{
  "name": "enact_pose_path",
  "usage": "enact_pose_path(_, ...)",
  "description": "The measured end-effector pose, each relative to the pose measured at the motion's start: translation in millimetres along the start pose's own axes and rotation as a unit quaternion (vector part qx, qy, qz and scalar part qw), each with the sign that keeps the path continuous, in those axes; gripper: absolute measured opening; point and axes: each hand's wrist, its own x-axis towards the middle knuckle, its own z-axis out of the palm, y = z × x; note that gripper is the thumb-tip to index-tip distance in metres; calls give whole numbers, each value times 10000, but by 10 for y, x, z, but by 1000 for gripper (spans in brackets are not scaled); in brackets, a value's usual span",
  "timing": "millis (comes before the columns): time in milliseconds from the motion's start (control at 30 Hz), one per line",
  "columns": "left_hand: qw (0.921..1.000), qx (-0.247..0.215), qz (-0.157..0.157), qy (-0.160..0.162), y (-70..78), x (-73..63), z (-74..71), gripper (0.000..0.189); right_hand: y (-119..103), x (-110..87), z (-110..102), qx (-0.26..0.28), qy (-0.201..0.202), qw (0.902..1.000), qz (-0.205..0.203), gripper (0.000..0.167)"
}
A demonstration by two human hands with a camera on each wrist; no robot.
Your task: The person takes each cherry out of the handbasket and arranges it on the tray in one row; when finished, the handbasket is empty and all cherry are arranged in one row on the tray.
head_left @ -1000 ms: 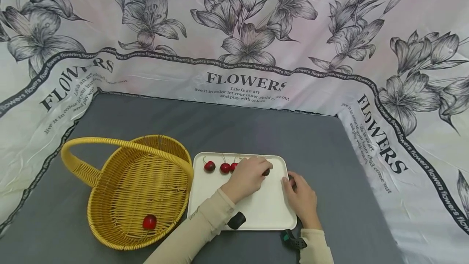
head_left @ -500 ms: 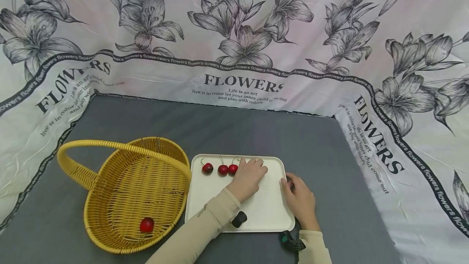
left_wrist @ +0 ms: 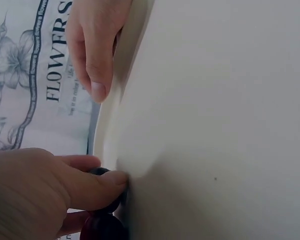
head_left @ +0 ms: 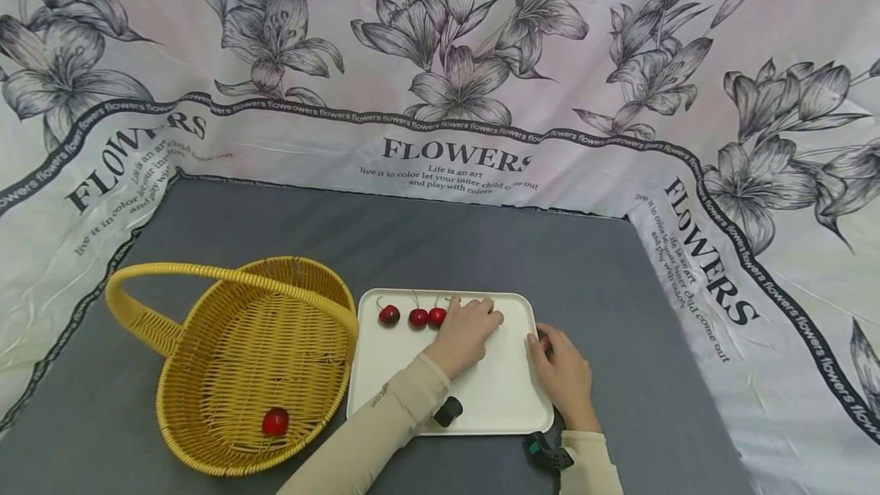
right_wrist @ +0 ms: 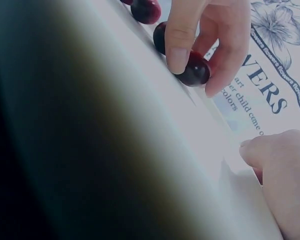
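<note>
My left hand (head_left: 467, 334) reaches over the white tray (head_left: 505, 392). In the right wrist view its thumb and fingers pinch a dark red cherry (right_wrist: 195, 70); the head view hides that cherry. Another cherry (left_wrist: 104, 228) lies close against it in the left wrist view. Left of the hand, a row of red cherries with stems sits near the tray's far rim, among them one cherry (head_left: 388, 316) at the left end and another cherry (head_left: 418, 318). My right hand (head_left: 567, 380) stays at the tray's right rim, fingers loosely bent outside it, thumb over the edge.
A yellow wicker basket (head_left: 268, 350) with a tall handle (head_left: 227, 273) stands left of the tray, touching or nearly touching it. One red cherry (head_left: 276, 422) lies inside. A flower-printed curtain (head_left: 454, 159) borders the grey table (head_left: 385, 239).
The head view has shifted slightly. My left hand has changed its pose a little, and the dark cherry seen at its fingertips is now covered from above. My right hand keeps its place.
</note>
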Motion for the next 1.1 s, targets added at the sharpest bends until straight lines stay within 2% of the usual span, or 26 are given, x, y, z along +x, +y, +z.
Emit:
enact_pose_path(100,10000,21,29,0,7,-13,-27,34,6,-6,-11,-26,1,10000,31,39)
enact_pose_path(167,9999,-12,67,118,19,-44,-84,33,9,-6,-17,-44,55,10000,44,38)
enact_pose_path(233,9994,-112,104,316,32,-123,-175,30,7,-1,-20,-53,97,9999,34,37)
enact_pose_path(300,9980,-292,166,530,40,-271,-307,25,0,10,-10,-50,94,9999,-4,37)
enact_pose_path(400,9936,-772,312,768,33,-605,-555,18,-17,29,7,10,43,10000,-65,38)
enact_pose_path(500,9844,-1415,372,973,-10,-1031,-832,13,-30,45,19,48,36,9999,-119,38)
enact_pose_path(633,9691,-2120,188,1247,-167,-1592,-1174,9,-38,61,7,11,98,9998,-184,37)
enact_pose_path(667,9679,-2131,90,1333,-230,-1714,-1242,9,-37,64,2,-6,110,9998,-187,37)
enact_pose_path(767,9695,-1919,-551,1425,-444,-2008,-1385,16,-34,66,-13,-38,96,9998,-173,38)
enact_pose_path(800,9689,-1889,-927,1304,-515,-2078,-1417,16,-31,65,-16,-30,88,9998,-156,38)
enact_pose_path(833,9657,-1915,-1412,1037,-586,-2134,-1446,14,-28,61,-19,-19,82,9999,-140,38)
enact_pose_path(900,9511,-1970,-2339,431,-729,-2218,-1471,7,-22,45,-24,2,62,9999,-121,37)
enact_pose_path(967,9304,-2028,-3052,-135,-860,-2284,-1476,6,-7,20,-14,5,31,10000,-75,37)
enact_pose_path(1000,9197,-2034,-3330,-438,-918,-2313,-1476,10,1,6,-5,4,17,10000,-47,37)
enact_pose_path(1033,9127,-2013,-3495,-651,-976,-2342,-1452,13,9,2,-10,-12,10,10000,-24,36)
enact_pose_path(1100,9042,-1931,-3676,-998,-1071,-2395,-1378,22,23,4,-17,-35,-11,10000,11,37)
